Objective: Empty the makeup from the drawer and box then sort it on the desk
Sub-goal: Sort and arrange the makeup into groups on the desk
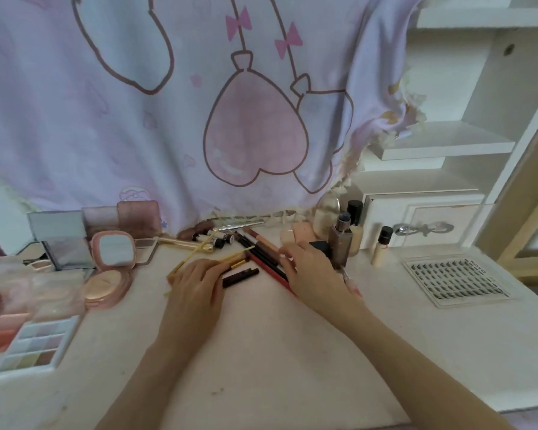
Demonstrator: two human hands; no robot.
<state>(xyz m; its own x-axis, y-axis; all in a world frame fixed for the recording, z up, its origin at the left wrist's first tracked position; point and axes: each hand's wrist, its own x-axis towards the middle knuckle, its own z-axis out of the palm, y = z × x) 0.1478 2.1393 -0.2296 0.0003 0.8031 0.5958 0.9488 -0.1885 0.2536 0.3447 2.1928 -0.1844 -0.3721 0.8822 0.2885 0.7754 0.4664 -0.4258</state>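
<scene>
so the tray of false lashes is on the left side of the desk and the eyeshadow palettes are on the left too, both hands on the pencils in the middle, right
Not quite. The tray of false lashes lies on the right side of the desk, as the head view shows. The eyeshadow palettes are on the left, and the left hand and right hand are on the pencils in the middle.

Single view only: head-worn wide-angle camera, above near edge of desk (292, 352), facing forward and down toward far edge. Close range: both forearms enter from bottom of frame, left hand (196, 283) and right hand (311, 271) near centre. Wide lens bows straight lines at frame sides. Hanging cloth (168, 103) along far edge fills upper half. White shelves (448, 144) at upper right. Desk's left edge cut off by frame; right edge visible at lower right. No second view, so no shared area.
</scene>
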